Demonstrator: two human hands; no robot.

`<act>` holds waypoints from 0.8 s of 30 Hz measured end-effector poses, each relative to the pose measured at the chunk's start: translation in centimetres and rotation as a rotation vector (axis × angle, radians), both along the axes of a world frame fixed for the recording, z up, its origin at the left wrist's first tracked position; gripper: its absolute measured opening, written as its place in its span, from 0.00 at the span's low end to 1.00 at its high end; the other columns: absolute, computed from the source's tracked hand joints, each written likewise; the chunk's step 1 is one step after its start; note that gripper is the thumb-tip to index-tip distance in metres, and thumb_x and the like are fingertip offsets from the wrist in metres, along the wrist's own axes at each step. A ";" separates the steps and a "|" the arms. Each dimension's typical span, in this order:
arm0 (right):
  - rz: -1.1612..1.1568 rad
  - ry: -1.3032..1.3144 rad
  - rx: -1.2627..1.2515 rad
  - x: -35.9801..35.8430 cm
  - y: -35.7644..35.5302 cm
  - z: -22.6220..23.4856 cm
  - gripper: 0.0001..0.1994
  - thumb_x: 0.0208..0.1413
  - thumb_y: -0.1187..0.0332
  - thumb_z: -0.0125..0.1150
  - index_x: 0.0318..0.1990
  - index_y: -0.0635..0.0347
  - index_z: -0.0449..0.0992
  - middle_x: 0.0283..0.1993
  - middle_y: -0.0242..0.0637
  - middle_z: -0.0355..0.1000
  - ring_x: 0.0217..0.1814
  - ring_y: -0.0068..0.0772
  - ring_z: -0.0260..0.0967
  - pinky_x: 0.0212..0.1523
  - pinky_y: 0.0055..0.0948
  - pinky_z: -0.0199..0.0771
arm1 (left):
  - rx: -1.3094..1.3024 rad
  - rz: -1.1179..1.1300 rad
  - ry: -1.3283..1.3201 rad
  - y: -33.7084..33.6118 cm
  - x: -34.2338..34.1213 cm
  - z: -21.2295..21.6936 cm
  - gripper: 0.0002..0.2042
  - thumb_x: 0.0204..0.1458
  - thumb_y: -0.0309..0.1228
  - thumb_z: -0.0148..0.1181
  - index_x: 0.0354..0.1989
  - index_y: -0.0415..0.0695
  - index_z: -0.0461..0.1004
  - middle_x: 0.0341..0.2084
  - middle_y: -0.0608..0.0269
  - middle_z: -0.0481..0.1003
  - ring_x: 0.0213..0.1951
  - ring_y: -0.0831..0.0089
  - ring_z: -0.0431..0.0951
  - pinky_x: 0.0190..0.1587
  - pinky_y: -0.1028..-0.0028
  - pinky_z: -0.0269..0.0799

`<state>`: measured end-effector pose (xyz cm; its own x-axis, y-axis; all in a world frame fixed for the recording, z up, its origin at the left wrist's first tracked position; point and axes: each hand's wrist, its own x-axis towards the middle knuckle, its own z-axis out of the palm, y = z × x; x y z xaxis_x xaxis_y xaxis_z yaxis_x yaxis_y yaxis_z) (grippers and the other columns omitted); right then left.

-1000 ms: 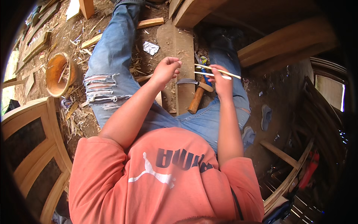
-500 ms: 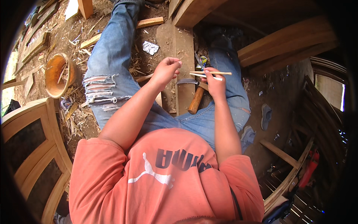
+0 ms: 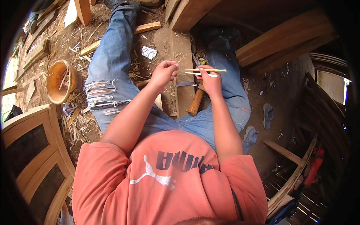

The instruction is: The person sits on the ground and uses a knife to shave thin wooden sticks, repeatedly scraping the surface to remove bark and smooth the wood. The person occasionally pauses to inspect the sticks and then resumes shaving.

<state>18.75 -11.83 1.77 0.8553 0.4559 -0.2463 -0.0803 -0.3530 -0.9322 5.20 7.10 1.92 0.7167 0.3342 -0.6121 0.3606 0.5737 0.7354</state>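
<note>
My right hand (image 3: 210, 80) is closed around two thin sticks, a tan one (image 3: 215, 70) above and a white one (image 3: 211, 75) below. Both reach leftward from the fingers. Across from their tips, the thumb and fingers of my left hand (image 3: 165, 77) are pinched together; anything held there is too small to make out. A small gap separates that pinch from the sticks. Below the hands, a curved metal blade (image 3: 185, 83) lies across a wooden plank (image 3: 182, 48), with a thick wooden handle (image 3: 196, 102) beside it, between my thighs.
My jeans-clad legs (image 3: 112, 52) stretch along both sides of the plank. A round orange-brown bucket (image 3: 62, 82) and wood shavings (image 3: 77, 129) are on the left. A silvery packet (image 3: 149, 52) lies on the dirt. Wooden beams (image 3: 285, 37) stand at right, a panelled wooden frame (image 3: 41, 146) at lower left.
The view has shifted slightly. My right hand has moved a little left with the sticks, narrowing the gap to my left hand. My left hand keeps its pinch.
</note>
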 end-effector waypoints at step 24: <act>-0.070 0.079 -0.010 1.6 -0.6 0.0 0.10 0.70 0.70 0.63 0.51 0.66 0.82 0.45 0.40 0.81 0.39 0.29 0.82 0.39 0.24 0.87 | -0.026 0.021 -0.034 0.4 -0.2 -0.1 0.16 0.65 0.38 0.64 0.55 0.43 0.75 0.43 0.70 0.79 0.37 0.81 0.77 0.41 0.75 0.73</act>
